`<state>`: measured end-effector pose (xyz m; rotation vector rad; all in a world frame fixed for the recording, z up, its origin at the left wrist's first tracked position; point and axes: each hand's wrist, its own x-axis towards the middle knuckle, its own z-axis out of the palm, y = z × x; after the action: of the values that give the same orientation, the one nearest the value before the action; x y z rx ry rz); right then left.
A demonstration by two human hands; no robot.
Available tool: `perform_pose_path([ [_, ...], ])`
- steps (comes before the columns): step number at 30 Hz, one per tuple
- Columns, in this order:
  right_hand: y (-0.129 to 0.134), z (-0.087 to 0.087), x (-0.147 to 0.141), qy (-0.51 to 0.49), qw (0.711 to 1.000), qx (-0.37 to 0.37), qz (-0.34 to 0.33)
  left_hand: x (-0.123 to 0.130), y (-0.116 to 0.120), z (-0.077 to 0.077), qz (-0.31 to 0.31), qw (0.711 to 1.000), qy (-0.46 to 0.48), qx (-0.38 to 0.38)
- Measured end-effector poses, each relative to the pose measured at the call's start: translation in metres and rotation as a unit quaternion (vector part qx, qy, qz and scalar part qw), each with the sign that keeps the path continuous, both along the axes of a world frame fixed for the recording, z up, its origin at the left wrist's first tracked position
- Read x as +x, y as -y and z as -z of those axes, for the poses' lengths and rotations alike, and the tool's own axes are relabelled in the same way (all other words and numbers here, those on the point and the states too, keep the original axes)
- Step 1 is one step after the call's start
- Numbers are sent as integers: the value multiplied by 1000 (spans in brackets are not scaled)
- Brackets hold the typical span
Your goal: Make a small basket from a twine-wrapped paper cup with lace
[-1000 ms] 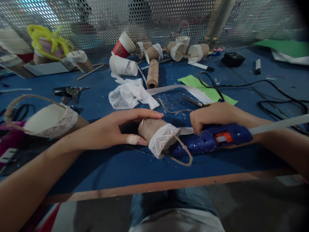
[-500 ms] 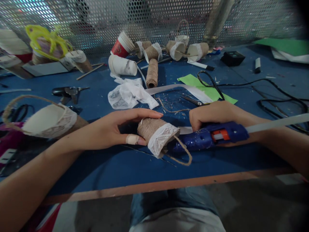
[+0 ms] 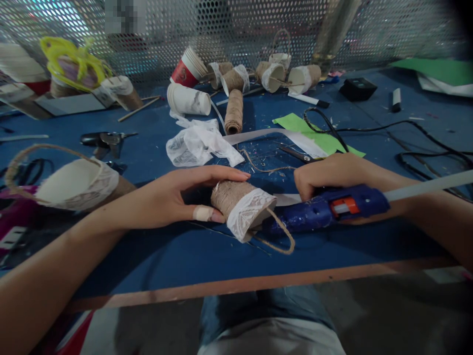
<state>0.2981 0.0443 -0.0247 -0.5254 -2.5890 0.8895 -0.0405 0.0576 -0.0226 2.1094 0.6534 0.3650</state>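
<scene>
A small twine-wrapped paper cup [image 3: 248,209] with a white lace band and a twine handle lies tilted on its side over the blue table. My left hand [image 3: 185,197] holds it by the base end, thumb below and fingers above; a bandage wraps the thumb. In my right hand [image 3: 328,177] is a blue glue gun [image 3: 325,209] with a long white glue stick out of its back. Its front end points into the cup's mouth, so the nozzle is hidden. A white ribbon [image 3: 288,199] runs behind the gun.
White lace [image 3: 192,143], a twine roll [image 3: 234,112] and scissors [image 3: 295,154] lie beyond my hands. Another handled cup [image 3: 77,185] sits left, near a black glue gun [image 3: 107,140]. Paper cups [image 3: 188,98] and black cable [image 3: 369,129] lie farther back. A perforated metal panel [image 3: 240,29] stands behind.
My right hand has drawn the glue gun slightly to the right, a little out of the cup's mouth. My left hand and the cup stay almost still.
</scene>
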Motion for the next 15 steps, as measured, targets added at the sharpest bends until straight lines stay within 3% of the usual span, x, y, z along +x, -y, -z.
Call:
perform_pose_path([
  [15,1,-3,-1,4,1000,15,0,-1,0,0,12,1000,7,-7],
])
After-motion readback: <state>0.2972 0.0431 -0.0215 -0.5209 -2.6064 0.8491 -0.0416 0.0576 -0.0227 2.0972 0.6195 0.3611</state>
